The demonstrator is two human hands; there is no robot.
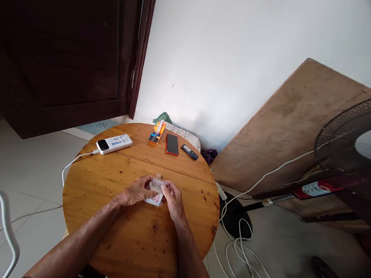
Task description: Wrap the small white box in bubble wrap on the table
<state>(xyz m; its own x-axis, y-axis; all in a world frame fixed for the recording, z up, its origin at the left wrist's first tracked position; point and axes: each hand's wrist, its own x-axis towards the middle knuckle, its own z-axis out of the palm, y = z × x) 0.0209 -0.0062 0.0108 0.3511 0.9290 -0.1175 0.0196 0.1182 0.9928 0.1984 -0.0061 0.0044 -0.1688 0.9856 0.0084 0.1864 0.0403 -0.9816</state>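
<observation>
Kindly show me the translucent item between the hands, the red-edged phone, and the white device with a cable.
Translucent item [157,186]: head view, its visible middle.
Red-edged phone [172,144]: head view, its dark screen.
White device [115,143]: head view, its printed top.

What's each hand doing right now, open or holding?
Left hand: closed, holding the left end of a translucent plastic piece.
Right hand: closed, holding its right end.

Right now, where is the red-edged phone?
In the head view, the red-edged phone lies far across the wooden table, between the orange object on its left and the dark device on its right.
</observation>
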